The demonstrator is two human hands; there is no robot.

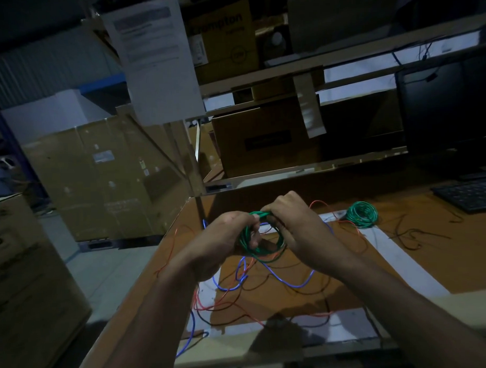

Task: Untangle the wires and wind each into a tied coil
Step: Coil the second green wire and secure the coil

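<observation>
Nearest the camera, loose wire is found spread over the table (420, 249): blue wire (292, 283) looping below the hands, red wire (213, 304) running toward the near left edge, and dark wire (309, 291) crossing both. These strands overlap one another and are judged not yet untangled; no coil has been formed from any of them.

Above this tangle, a green coil (262, 243) is held clear of the table between both hands. The left hand (224, 239) is closed around the coil's left side, fingers curled through the loops. The right hand (295, 223) is closed on the coil's top and right side, fingertips pinched at the upper turns. Whether a tie is being wrapped or merely another turn laid cannot be told; no finished tie is visible on this coil. Winding is judged largely done, tying outstanding.

Farther right, a second green coil (362, 215) lies on the table, well apart from the hands, and appears complete, though its tie cannot be made out.

Beyond it, a keyboard (468, 195) and a monitor (448, 107) are noted.
</observation>
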